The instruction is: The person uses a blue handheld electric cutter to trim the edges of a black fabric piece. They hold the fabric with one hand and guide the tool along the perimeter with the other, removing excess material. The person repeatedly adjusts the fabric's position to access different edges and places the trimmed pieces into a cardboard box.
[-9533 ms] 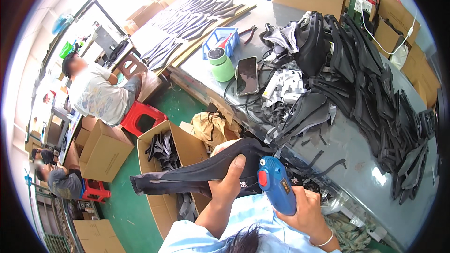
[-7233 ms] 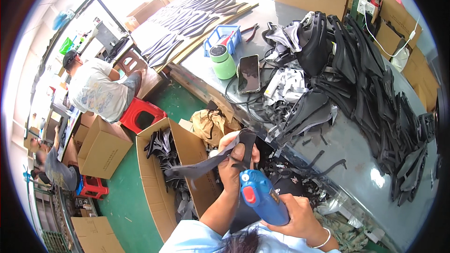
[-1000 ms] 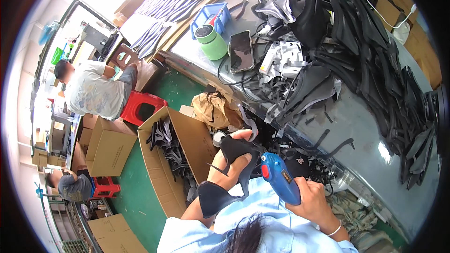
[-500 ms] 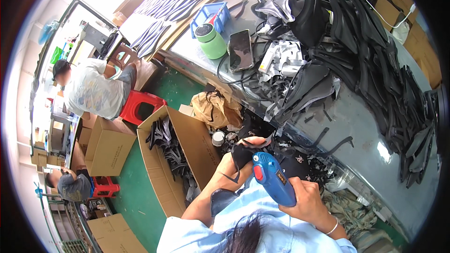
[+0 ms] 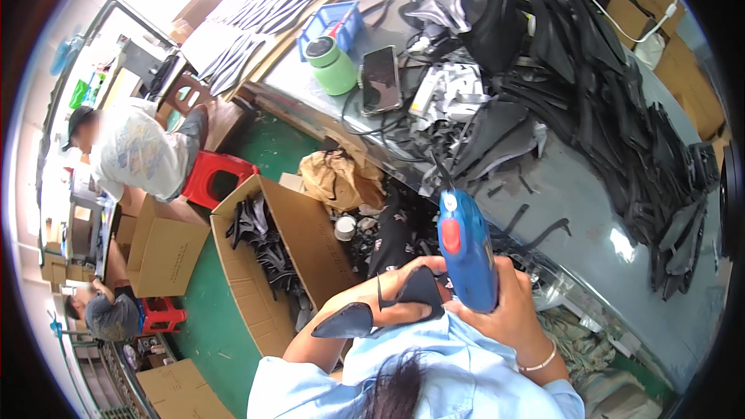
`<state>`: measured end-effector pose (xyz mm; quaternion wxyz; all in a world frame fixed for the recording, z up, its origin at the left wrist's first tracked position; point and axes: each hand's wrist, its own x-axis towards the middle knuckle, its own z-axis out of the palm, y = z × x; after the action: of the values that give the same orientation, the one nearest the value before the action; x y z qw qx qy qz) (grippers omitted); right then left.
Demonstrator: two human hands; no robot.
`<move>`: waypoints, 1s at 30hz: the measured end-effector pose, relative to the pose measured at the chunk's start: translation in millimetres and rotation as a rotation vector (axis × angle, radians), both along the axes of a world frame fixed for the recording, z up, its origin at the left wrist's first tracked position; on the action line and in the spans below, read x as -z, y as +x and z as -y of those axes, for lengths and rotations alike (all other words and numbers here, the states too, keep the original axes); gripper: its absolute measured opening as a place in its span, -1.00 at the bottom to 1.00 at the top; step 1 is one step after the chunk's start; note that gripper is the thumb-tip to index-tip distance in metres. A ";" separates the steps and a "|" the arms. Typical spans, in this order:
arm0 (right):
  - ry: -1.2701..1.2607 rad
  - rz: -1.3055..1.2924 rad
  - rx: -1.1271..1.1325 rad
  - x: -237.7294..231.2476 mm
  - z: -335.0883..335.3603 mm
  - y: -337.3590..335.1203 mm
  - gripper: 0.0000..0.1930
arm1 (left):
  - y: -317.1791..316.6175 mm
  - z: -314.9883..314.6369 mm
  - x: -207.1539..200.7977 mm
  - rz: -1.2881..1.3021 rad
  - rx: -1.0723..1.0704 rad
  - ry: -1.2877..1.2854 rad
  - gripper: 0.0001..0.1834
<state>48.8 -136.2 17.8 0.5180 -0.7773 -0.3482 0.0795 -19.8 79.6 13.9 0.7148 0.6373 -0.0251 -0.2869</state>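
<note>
My right hand (image 5: 512,310) is wrapped round a blue hand-held power tool (image 5: 475,268) with a red button, its front end toward the table and a thin dark tip beyond it. Close beside it, in front of my light blue shirt, my left hand (image 5: 400,313) grips a black curved trim piece (image 5: 419,289). A flat dark end (image 5: 345,321) hangs over my left forearm; whether it belongs to the same piece I cannot tell. The tool and the trim piece are near each other, and the tool's tip points away from the piece.
On the grey table (image 5: 578,186) lie a heap of black trim parts (image 5: 613,109), grey scraps, a phone (image 5: 380,79), a green jar (image 5: 330,68) and a blue basket (image 5: 341,25). An open carton (image 5: 310,233) of black parts stands at left. Two people sit beyond it on red stools.
The tool has swung more upright and moved slightly right and up. My left hand has come down toward my body, turning the black trim piece so its broad face shows.
</note>
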 end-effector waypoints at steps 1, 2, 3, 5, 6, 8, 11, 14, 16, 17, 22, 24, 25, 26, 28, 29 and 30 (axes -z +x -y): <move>0.042 -0.091 -0.016 -6.6 -6.4 2.1 -0.46 | 2.6 5.2 -0.8 0.080 0.076 0.030 -0.31; 0.091 -0.181 -0.027 -11.0 -10.1 5.1 -0.47 | 7.0 10.8 -1.5 0.162 0.153 0.067 -0.28; 0.056 -0.225 -0.041 -11.8 -10.7 8.0 -0.47 | 5.1 14.5 2.1 0.213 0.141 0.103 -0.28; 0.098 -0.268 0.010 -14.2 -9.2 14.5 -0.47 | 1.9 18.1 13.8 -0.034 0.011 -0.259 -0.27; 0.120 -0.288 0.038 -14.2 -6.4 16.9 -0.47 | 0.1 20.4 17.8 -0.164 -0.051 -0.437 -0.27; 0.214 -0.394 0.125 -11.3 -1.9 22.0 -0.51 | -17.2 17.4 46.9 -0.251 -0.233 -0.718 -0.44; 0.385 -0.497 0.209 -16.1 -11.5 24.7 -0.56 | -24.3 39.7 45.4 0.000 -0.325 -0.697 -0.40; 0.376 -0.420 0.285 -10.5 -17.6 19.9 -0.53 | -3.1 73.1 22.4 0.036 -0.651 -0.724 -0.24; 0.368 -0.476 0.215 -1.9 -16.5 17.5 -0.53 | 2.0 79.9 26.4 0.006 -0.906 -0.704 -0.34; 0.380 -0.478 0.177 -4.6 -16.7 16.8 -0.54 | 0.2 73.7 27.3 -0.004 -0.916 -0.716 -0.41; 0.457 -0.517 0.220 -4.7 -10.7 26.5 -0.54 | -9.1 55.0 21.6 0.053 -0.946 -0.734 -0.57; 0.415 -0.474 0.237 -3.8 -14.8 28.4 -0.54 | -7.0 58.2 14.3 0.040 -0.943 -0.710 -0.58; 0.392 -0.485 0.221 -5.5 -16.9 29.3 -0.54 | -7.1 57.6 15.7 0.059 -0.911 -0.698 -0.58; 0.369 -0.497 0.206 -7.0 -17.8 30.0 -0.53 | -7.0 57.4 16.7 0.078 -0.879 -0.686 -0.58; 0.338 -0.451 0.217 -7.9 -17.3 30.6 -0.49 | -6.2 59.6 11.2 0.045 -0.923 -0.650 -0.57; 0.326 -0.400 0.231 -6.5 -17.3 30.6 -0.49 | -5.8 61.0 8.1 0.029 -0.944 -0.630 -0.57; 0.313 -0.349 0.244 -5.6 -17.3 30.3 -0.49 | -5.6 62.6 6.8 0.032 -0.966 -0.606 -0.56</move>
<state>79.0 -118.9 23.3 0.6899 -0.6985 -0.1653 0.0944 -25.4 17.0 7.0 0.9153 0.3472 0.1770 0.1021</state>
